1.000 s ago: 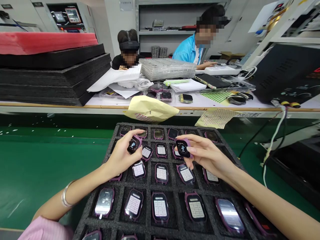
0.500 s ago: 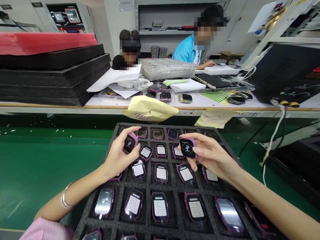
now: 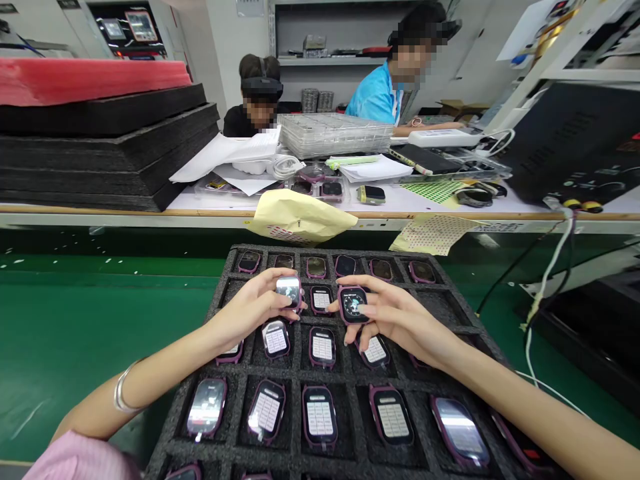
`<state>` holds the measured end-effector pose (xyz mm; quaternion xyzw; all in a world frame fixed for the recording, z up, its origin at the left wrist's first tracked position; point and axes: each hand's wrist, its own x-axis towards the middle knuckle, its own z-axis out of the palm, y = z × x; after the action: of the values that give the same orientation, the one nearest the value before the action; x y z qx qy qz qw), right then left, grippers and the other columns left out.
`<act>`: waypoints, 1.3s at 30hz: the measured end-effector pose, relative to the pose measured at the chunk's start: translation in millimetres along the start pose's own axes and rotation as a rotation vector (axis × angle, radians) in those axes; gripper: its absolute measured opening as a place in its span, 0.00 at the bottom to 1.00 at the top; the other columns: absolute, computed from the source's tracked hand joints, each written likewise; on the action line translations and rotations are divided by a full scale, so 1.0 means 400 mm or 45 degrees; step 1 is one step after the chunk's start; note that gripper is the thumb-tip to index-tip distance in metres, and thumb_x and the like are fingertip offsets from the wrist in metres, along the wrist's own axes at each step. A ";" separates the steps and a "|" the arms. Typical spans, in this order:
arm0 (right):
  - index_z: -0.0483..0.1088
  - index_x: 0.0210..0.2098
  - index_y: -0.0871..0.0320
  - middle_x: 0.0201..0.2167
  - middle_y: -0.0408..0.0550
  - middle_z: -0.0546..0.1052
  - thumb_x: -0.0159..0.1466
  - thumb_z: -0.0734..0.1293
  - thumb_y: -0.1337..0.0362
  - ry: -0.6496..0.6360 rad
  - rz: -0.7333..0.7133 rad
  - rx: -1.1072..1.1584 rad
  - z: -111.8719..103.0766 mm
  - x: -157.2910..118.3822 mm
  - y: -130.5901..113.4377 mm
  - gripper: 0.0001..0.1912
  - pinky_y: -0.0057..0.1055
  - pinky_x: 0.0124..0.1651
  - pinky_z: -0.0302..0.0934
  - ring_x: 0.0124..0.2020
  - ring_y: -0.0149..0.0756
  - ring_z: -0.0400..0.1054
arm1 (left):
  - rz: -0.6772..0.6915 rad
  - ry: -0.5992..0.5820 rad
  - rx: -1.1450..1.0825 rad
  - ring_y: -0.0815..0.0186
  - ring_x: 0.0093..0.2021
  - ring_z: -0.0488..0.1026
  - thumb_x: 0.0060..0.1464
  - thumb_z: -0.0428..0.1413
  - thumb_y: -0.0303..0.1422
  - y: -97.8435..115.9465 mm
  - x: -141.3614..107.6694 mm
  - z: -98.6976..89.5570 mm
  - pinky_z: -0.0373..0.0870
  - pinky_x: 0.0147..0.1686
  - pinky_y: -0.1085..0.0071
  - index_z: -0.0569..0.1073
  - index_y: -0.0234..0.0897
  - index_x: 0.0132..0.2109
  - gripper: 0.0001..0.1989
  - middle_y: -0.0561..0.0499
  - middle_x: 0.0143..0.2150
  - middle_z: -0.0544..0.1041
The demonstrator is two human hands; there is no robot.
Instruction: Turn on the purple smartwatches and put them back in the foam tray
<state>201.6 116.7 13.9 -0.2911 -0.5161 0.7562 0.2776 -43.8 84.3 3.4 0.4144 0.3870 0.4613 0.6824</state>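
Observation:
A black foam tray is divided into compartments with purple-framed watches, many showing a white grid on the screen. My left hand grips a purple watch between thumb and fingers over the second row, its screen bright with glare. To the right, my right hand pinches another purple watch with a lit dial, the thumb on its screen. Between the two held watches, one grid-screen watch lies in its compartment. Parts of the watches under my hands are hidden.
Behind the tray runs a bench with stacked black foam, clear plastic trays, papers and cables. Yellow sheets hang over its edge. Two people sit beyond. A dark box stands at the right.
Both hands have moved inward with their watches, closer together over the second row. The left watch has turned to face me more. The person in blue has an arm stretched further right.

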 end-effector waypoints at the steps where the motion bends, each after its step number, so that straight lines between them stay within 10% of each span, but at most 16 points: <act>1: 0.63 0.52 0.59 0.44 0.58 0.75 0.62 0.68 0.66 0.014 -0.008 -0.019 0.004 -0.001 0.003 0.20 0.32 0.28 0.71 0.31 0.42 0.76 | -0.029 -0.021 -0.047 0.60 0.42 0.75 0.48 0.55 0.25 0.001 -0.002 0.005 0.73 0.41 0.63 0.67 0.34 0.50 0.20 0.44 0.43 0.75; 28: 0.65 0.56 0.57 0.46 0.56 0.75 0.64 0.69 0.63 0.004 -0.132 -0.071 0.035 -0.010 0.018 0.21 0.34 0.31 0.72 0.32 0.42 0.77 | 0.237 -0.147 0.418 0.66 0.39 0.69 0.50 0.59 0.26 -0.041 -0.006 0.015 0.68 0.40 0.70 0.65 0.38 0.48 0.18 0.51 0.39 0.69; 39: 0.69 0.52 0.61 0.27 0.48 0.78 0.61 0.72 0.65 -0.039 -0.125 -0.086 0.027 -0.008 0.024 0.21 0.32 0.32 0.71 0.28 0.39 0.76 | 0.348 -0.047 0.793 0.65 0.36 0.65 0.52 0.54 0.26 -0.033 -0.018 0.014 0.63 0.35 0.71 0.65 0.39 0.46 0.14 0.52 0.35 0.66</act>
<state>194.8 104.5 8.6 -0.2631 -0.5590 0.7282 0.2965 -36.4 73.4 -5.7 0.6592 0.4377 0.4007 0.4619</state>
